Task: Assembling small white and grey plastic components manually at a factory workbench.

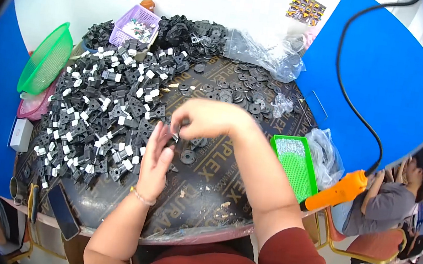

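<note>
In the middle of the table my left hand (pixel 153 162) has its fingers pointing up, with a small dark part (pixel 172 141) between thumb and fingers. Bent over from the right, my right hand (pixel 211 121) pinches at the top of that part, where a bit of something shiny shows. What its fingertips hold is too small to name. Close on the left spreads a large heap of black plastic parts with white ends (pixel 108 109). A few black round discs (pixel 188 156) lie just right of my hands.
More black discs (pixel 250 94) lie farther back, near clear plastic bags (pixel 271 57). A purple basket (pixel 125 18) holds small pieces. At the right stand a green tray (pixel 296 176) and an orange corded tool (pixel 339 191). A phone (pixel 63 211) lies at the front-left edge. Another person (pixel 388 201) sits beyond.
</note>
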Action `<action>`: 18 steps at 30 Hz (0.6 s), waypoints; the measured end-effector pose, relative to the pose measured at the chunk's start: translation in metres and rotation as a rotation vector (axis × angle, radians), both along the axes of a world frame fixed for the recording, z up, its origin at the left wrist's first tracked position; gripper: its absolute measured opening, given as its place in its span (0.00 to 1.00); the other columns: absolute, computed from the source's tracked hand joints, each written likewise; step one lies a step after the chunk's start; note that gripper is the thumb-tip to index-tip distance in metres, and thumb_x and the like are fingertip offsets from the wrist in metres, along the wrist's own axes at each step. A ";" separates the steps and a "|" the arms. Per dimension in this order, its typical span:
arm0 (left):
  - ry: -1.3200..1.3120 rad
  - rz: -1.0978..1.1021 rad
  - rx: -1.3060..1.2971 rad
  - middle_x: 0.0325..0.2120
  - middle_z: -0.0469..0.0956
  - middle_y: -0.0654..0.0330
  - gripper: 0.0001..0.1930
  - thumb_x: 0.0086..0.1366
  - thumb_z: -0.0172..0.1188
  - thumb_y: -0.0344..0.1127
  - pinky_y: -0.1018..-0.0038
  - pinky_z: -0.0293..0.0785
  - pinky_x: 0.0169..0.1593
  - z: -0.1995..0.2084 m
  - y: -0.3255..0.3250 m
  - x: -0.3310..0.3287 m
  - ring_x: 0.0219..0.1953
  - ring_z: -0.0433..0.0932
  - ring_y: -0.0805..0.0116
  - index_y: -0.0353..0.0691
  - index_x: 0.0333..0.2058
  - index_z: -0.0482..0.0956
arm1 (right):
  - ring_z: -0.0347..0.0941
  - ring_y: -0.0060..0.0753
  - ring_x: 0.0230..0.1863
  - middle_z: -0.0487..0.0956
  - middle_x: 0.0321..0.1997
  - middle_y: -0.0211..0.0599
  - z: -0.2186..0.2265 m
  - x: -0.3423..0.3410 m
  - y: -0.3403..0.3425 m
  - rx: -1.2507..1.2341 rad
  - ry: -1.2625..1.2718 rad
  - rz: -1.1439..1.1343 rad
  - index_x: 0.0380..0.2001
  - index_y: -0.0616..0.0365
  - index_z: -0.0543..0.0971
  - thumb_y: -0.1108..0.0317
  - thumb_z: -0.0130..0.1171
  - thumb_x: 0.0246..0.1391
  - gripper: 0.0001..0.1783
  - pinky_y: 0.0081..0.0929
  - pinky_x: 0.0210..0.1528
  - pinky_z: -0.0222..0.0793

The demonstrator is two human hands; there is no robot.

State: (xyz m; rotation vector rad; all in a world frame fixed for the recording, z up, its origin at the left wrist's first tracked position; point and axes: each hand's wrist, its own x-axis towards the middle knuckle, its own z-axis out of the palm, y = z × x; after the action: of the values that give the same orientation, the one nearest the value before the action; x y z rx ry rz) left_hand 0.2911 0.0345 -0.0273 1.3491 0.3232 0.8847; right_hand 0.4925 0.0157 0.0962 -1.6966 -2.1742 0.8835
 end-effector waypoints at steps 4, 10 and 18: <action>-0.017 -0.421 -0.381 0.41 0.78 0.59 0.19 0.75 0.44 0.43 0.70 0.74 0.47 0.008 -0.003 -0.003 0.42 0.78 0.66 0.37 0.57 0.67 | 0.79 0.49 0.40 0.82 0.35 0.50 -0.006 -0.050 -0.053 0.065 -0.095 -0.251 0.37 0.63 0.80 0.69 0.57 0.48 0.13 0.38 0.43 0.73; 0.022 -0.626 -0.548 0.42 0.77 0.62 0.23 0.73 0.52 0.38 0.73 0.77 0.45 0.010 -0.001 -0.009 0.38 0.77 0.70 0.41 0.63 0.65 | 0.75 0.43 0.49 0.76 0.51 0.47 -0.035 -0.054 -0.102 0.333 0.154 -0.445 0.56 0.61 0.73 0.70 0.56 0.48 0.28 0.33 0.50 0.71; -0.048 -0.501 -0.673 0.48 0.76 0.59 0.23 0.70 0.55 0.32 0.65 0.77 0.54 0.006 -0.009 -0.003 0.49 0.79 0.61 0.41 0.63 0.64 | 0.72 0.25 0.54 0.76 0.51 0.37 -0.069 -0.044 -0.090 0.450 0.918 -0.705 0.59 0.60 0.68 0.83 0.57 0.52 0.29 0.24 0.55 0.68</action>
State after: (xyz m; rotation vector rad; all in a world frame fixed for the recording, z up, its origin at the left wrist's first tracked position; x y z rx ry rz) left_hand 0.2879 0.0251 -0.0212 0.7249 0.2022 0.3314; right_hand 0.4485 -0.0738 0.0268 -1.2827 -0.9686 0.6807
